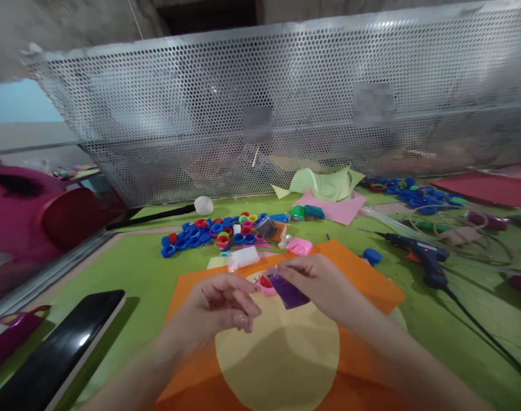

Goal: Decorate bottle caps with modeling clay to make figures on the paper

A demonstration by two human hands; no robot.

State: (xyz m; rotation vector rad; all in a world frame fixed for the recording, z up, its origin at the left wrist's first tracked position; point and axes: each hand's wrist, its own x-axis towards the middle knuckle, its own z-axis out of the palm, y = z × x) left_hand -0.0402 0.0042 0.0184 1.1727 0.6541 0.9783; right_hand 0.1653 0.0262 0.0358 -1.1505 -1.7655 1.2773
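Note:
My right hand (314,282) pinches a small purple packet (288,291) in clear wrap by its upper edge. To its left, my left hand (224,302) hovers with fingers half curled and apart, and I see nothing between them. A pink and red ring-like piece (267,285) shows behind and between the hands, partly covered by the packet. Below them lies an orange sheet (363,274) with a pale yellow round piece (277,354) on it. Just beyond the hands rest a white wrapped packet (244,258) and a pink packet (300,246).
Blue, red and green bottle caps (196,235) are heaped at the back. At right lie a hot glue gun (419,254) with its cord and a blue cap (372,256). A black phone (67,348) lies at left. A perforated metal screen (200,114) stands behind.

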